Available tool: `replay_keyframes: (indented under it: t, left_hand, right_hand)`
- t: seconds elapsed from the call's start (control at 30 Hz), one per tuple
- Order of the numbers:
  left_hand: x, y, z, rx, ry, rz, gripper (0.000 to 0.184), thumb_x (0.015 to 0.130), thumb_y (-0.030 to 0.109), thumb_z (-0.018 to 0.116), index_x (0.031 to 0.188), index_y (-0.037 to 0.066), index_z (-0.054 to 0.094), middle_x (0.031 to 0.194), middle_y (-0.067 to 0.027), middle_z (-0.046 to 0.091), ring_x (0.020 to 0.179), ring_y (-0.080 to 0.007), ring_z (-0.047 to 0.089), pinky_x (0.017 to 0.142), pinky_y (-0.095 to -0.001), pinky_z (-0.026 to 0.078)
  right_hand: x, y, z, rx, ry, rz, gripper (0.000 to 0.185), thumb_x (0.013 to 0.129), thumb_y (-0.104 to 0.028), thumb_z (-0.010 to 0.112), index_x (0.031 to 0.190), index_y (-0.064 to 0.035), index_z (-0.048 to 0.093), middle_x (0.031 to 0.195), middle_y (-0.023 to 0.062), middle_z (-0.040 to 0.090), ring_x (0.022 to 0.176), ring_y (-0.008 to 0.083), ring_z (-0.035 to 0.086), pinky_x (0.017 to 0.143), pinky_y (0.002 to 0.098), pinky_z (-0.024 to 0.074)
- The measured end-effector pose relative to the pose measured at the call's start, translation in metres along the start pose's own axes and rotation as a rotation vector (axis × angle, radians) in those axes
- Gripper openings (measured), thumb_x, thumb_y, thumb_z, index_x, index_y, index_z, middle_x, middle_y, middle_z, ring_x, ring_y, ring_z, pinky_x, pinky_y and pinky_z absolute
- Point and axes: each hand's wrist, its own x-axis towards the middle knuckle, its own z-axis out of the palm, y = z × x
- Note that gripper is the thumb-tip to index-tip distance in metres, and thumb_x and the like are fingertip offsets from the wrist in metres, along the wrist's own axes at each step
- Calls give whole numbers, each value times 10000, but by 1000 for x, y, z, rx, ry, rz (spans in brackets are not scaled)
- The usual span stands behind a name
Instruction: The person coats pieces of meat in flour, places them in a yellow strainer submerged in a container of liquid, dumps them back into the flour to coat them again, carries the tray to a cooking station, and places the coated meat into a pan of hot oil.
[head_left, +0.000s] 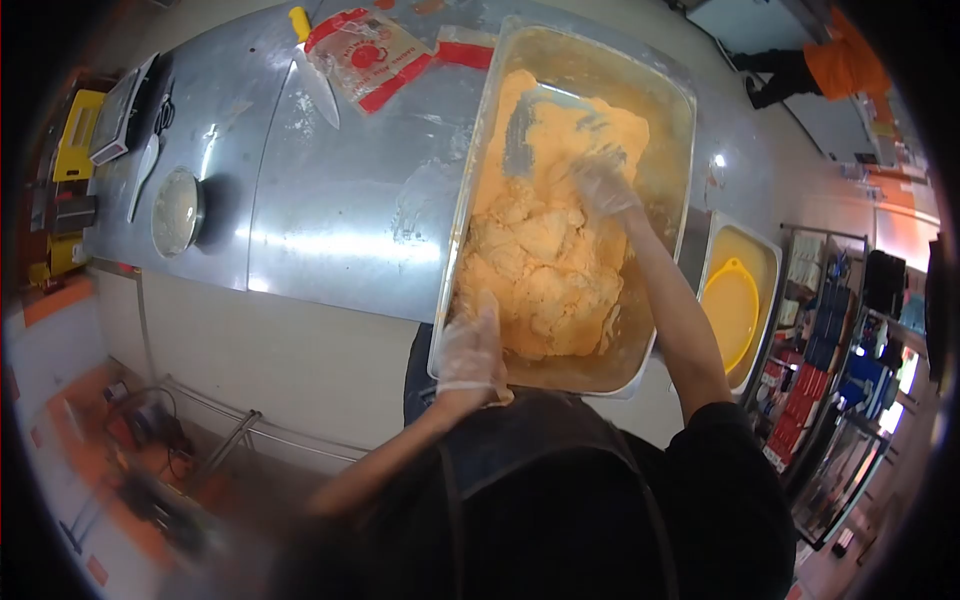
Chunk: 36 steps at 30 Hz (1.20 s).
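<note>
A deep metal tub (pixel 672 130) in front of me holds orange flour-like powder (pixel 625 130). Lumpy coated pieces (pixel 535 245), perhaps meat, are heaped in the tub's middle and near part. My left hand (pixel 472 350), in a clear plastic glove, is at the near left corner with its fingers stretched toward the heap; nothing shows in its grip. Farther in, my right hand (pixel 605 187), also gloved, is over the powder at the right of the tub. Motion smears its fingers, so their hold cannot be made out.
On the steel table (pixel 350 200) lie a yellow-handled knife (pixel 318 90), a torn red-and-clear bag (pixel 370 55), a metal bowl (pixel 178 212), a white spoon-like utensil (pixel 145 175) and scissors (pixel 164 113). A yellow sieve (pixel 735 310) sits in a tray to the right. Another person (pixel 840 65) stands far right.
</note>
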Motion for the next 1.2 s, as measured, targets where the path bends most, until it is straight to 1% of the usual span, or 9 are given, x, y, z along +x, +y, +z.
replay_keyframes:
  t: [0.07,0.2,0.37,0.5,0.57,0.83,0.97,1.07,1.2]
  left_hand:
    - [-9,-29,33,-14,457,279,653,830,161,544,1407,-53,323,1218,-242,550,1140,-343,519,965,-376,412]
    - [10,-25,38,-1719,126,-513,452,923,202,515,1310,-27,467,1193,-176,561,1110,-308,548,907,-426,463]
    - [59,-29,70,-1725,93,-430,560,973,482,399,1356,74,417,1197,-114,553,994,-207,580,869,-377,492]
    - [77,-4,43,-1851,123,-457,558,984,542,359,1301,94,461,1141,-94,575,975,-185,590,854,-356,505]
    - [103,-3,41,-1864,123,-575,537,995,523,338,1293,96,470,1137,-89,579,970,-187,593,842,-343,513]
    - [153,-41,-1,-2301,-381,289,370,1010,459,348,1181,162,488,920,-24,568,782,-151,581,722,-303,508]
    - [85,-8,7,-1649,121,-312,272,983,451,450,964,189,520,793,0,508,679,-160,536,585,-318,510]
    - [96,4,29,-1731,43,-622,296,981,442,438,1009,161,526,906,-31,537,784,-202,575,678,-376,537]
    - [159,16,46,-1934,97,-489,303,982,413,432,1034,129,523,933,-43,560,837,-210,604,689,-377,547]
  right_hand:
    - [-27,-14,15,161,48,-144,266,783,-31,511,1033,4,592,907,161,662,875,332,643,761,425,517]
    - [-23,3,-66,-78,-344,65,238,824,-62,474,1024,-12,593,913,154,659,856,292,641,744,407,511]
    - [-42,-6,-13,125,-863,371,337,962,-231,429,1230,-57,538,1218,178,571,1078,303,567,906,389,475]
    - [-79,-83,-42,1457,-408,1293,443,1018,-320,366,1357,-49,454,1324,106,534,1210,236,523,1003,357,457]
    - [-68,-112,-74,2655,-274,1186,460,1007,-309,381,1354,-12,440,1355,138,510,1204,277,530,1004,395,460]
    - [-67,-86,-150,2563,322,1150,420,992,-246,350,1259,45,491,1209,175,584,1069,294,608,893,428,536]
    - [-73,-88,-147,1197,-308,1372,427,1008,-280,305,1209,32,516,1184,180,579,1025,278,621,870,450,539]
    - [-73,-131,-105,2029,65,1786,434,1012,-285,306,1299,0,462,1287,147,532,1107,244,577,929,416,503]
    - [-35,-153,-74,2621,665,1249,475,1011,-299,286,1368,-9,401,1346,124,509,1194,251,522,987,403,465]
